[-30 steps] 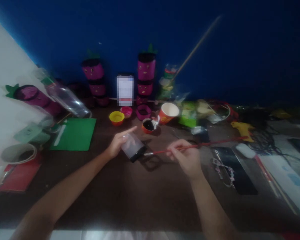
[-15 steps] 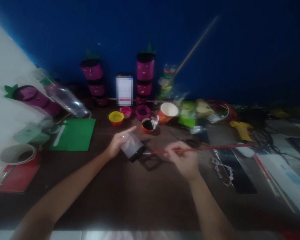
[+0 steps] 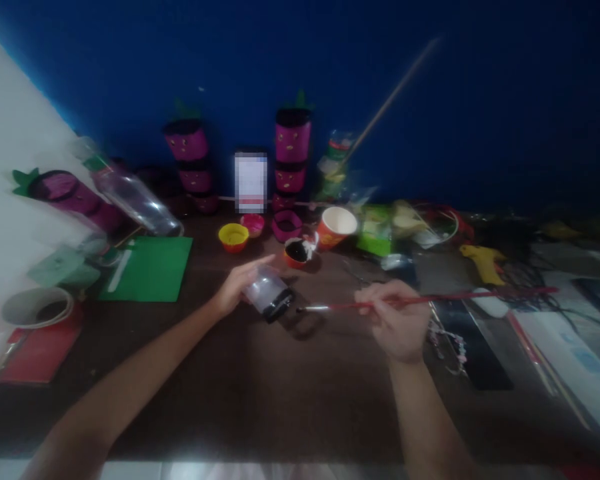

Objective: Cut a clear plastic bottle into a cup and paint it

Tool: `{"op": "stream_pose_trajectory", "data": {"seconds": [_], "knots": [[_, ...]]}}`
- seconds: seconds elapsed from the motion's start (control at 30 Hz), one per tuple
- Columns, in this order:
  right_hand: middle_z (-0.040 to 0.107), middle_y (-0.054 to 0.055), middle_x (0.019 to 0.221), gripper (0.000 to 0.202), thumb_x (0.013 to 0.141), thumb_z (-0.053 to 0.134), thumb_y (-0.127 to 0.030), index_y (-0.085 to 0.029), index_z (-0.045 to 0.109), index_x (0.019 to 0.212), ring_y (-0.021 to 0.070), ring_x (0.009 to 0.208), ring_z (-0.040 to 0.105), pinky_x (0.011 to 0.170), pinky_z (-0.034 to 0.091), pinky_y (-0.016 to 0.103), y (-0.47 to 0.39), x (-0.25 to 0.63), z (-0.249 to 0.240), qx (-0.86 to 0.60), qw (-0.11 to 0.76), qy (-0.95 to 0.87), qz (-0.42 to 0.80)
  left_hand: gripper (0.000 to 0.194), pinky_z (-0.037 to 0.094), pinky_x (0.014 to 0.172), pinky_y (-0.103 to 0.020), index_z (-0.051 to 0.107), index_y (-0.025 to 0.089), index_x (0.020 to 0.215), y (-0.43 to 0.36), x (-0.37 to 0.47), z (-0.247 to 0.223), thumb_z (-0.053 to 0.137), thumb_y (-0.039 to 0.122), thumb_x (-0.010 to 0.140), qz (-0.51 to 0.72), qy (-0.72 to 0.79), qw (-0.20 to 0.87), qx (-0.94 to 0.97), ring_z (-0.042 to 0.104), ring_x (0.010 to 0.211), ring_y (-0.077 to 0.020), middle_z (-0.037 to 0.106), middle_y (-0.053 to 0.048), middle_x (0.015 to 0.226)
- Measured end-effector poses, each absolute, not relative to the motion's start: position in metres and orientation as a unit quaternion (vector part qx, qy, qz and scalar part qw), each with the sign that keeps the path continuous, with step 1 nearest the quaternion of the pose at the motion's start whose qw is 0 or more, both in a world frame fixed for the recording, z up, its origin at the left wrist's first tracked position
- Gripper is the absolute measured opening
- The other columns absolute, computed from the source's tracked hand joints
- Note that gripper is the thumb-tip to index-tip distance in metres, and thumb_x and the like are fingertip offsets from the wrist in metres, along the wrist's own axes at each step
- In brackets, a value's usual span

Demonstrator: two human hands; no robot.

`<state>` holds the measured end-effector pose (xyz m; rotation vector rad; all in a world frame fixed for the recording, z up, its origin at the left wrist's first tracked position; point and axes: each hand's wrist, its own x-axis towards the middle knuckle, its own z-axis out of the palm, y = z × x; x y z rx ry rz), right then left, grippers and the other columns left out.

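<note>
Left hand (image 3: 236,288): you're holding clear cup (image 3: 261,291) over counter (image 3: 280,407), black rim (image 3: 279,307) facing brush (image 3: 341,307). Right hand (image 3: 396,321): you're pinching brush, tip just beside rim. For even coat, you're wanting light strokes, cup turning slowly.

brush (image 3: 343,306): right of held container (image 3: 266,291) | phone (image 3: 251,183): between towers (image 3: 293,141) | glue gun (image 3: 486,263): at right

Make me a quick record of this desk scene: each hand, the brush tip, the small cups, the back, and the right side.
Left hand: holding clear plastic piece with black band
Right hand: gripping red-handled paintbrush
Brush tip: dark, close to the band
Small cups: yellow-lined cup; orange cup with dark contents
Back: purple stack with faces
Right side: yellow glue gun
</note>
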<state>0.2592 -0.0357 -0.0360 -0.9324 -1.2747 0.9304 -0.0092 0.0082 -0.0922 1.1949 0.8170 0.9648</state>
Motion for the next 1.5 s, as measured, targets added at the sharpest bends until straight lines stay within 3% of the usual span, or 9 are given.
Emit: {"op": "stream_pose_trajectory", "data": {"seconds": [0.1, 0.23, 0.37, 0.43, 0.6, 0.8, 0.97, 1.3, 1.5], "knots": [[0.053, -0.002, 0.055, 0.021, 0.072, 0.067, -0.034, -0.020, 0.054, 0.064, 0.0108, 0.045, 0.047, 0.048, 0.042, 0.027, -0.033, 0.262, -0.034, -0.396, 0.615, -0.504, 0.460, 0.066, 0.036, 0.039, -0.018, 0.042, 0.024, 0.135, 0.008, -0.008, -0.091, 0.047, 0.059, 0.080, 0.420, 0.382, 0.644, 0.513, 0.056, 0.055, -0.0108, 0.065, -0.011, 0.110], [0.053, -0.003, 0.053, 0.018, 0.072, 0.065, -0.038, -0.022, 0.058, 0.074, 0.0121, 0.046, 0.050, 0.047, 0.043, 0.027, -0.030, 0.264, -0.036, -0.417, 0.610, -0.481, 0.472, 0.077, 0.026, 0.030, -0.015, 0.049, 0.023, 0.125, 0.008, -0.006, -0.090, 0.038, 0.077, 0.071, 0.436, 0.353, 0.657, 0.503, 0.046, 0.043, -0.0053, 0.065, -0.009, 0.097], [0.052, -0.002, 0.050, 0.024, 0.076, 0.062, -0.043, -0.022, 0.056, 0.068, 0.0123, 0.045, 0.051, 0.038, 0.037, 0.022, -0.027, 0.264, -0.035, -0.436, 0.617, -0.472, 0.454, 0.069, 0.025, 0.034, -0.013, 0.046, 0.025, 0.122, 0.005, -0.007, -0.084, 0.064, 0.060, 0.065, 0.435, 0.317, 0.678, 0.500, 0.041, 0.045, -0.0023, 0.062, -0.006, 0.099], [0.054, -0.002, 0.052, 0.029, 0.077, 0.061, -0.045, -0.021, 0.054, 0.064, 0.0104, 0.041, 0.048, 0.035, 0.034, 0.021, -0.026, 0.262, -0.034, -0.436, 0.628, -0.467, 0.444, 0.066, 0.028, 0.036, -0.013, 0.046, 0.024, 0.122, 0.004, -0.008, -0.082, 0.067, 0.052, 0.066, 0.419, 0.312, 0.685, 0.508, 0.043, 0.047, -0.0024, 0.061, -0.007, 0.101], [0.057, -0.001, 0.058, 0.027, 0.081, 0.060, -0.042, -0.020, 0.054, 0.067, 0.0096, 0.040, 0.050, 0.035, 0.038, 0.022, -0.029, 0.258, -0.039, -0.449, 0.642, -0.480, 0.395, 0.064, 0.026, 0.030, -0.015, 0.051, 0.016, 0.111, 0.003, -0.006, -0.084, 0.066, 0.057, 0.064, 0.413, 0.340, 0.663, 0.525, 0.040, 0.034, -0.0021, 0.063, -0.003, 0.075], [0.063, 0.001, 0.068, 0.020, 0.086, 0.055, -0.034, -0.019, 0.057, 0.073, 0.0099, 0.045, 0.054, 0.044, 0.044, 0.024, -0.040, 0.250, -0.042, -0.454, 0.596, -0.576, 0.328, 0.060, 0.038, 0.027, -0.018, 0.050, 0.016, 0.101, 0.005, -0.003, -0.086, 0.067, 0.057, 0.061, 0.402, 0.379, 0.651, 0.520, 0.052, 0.036, -0.0077, 0.064, -0.006, 0.083], [0.062, 0.001, 0.069, 0.018, 0.090, 0.049, -0.030, -0.020, 0.059, 0.079, 0.0122, 0.057, 0.059, 0.057, 0.050, 0.026, -0.047, 0.244, -0.040, -0.444, 0.516, -0.682, 0.268, 0.055, 0.033, 0.025, -0.015, 0.050, 0.015, 0.102, 0.005, -0.004, -0.086, 0.066, 0.054, 0.065, 0.394, 0.370, 0.655, 0.528, 0.049, 0.033, -0.0047, 0.063, -0.004, 0.083], [0.062, 0.001, 0.070, 0.015, 0.091, 0.045, -0.024, -0.021, 0.058, 0.084, 0.0128, 0.060, 0.060, 0.061, 0.050, 0.026, -0.043, 0.245, -0.048, -0.451, 0.451, -0.743, 0.201, 0.050, 0.029, 0.025, -0.014, 0.054, 0.015, 0.102, 0.004, -0.003, -0.086, 0.065, 0.050, 0.068, 0.387, 0.379, 0.635, 0.551, 0.045, 0.032, -0.0024, 0.063, -0.004, 0.084], [0.063, 0.001, 0.073, 0.014, 0.090, 0.044, -0.022, -0.020, 0.056, 0.082, 0.0107, 0.055, 0.058, 0.054, 0.049, 0.023, -0.044, 0.244, -0.045, -0.439, 0.489, -0.729, 0.192, 0.054, 0.028, 0.025, -0.013, 0.054, 0.015, 0.102, 0.003, -0.003, -0.087, 0.065, 0.055, 0.067, 0.387, 0.384, 0.633, 0.550, 0.044, 0.032, -0.0013, 0.061, -0.004, 0.085]]}}
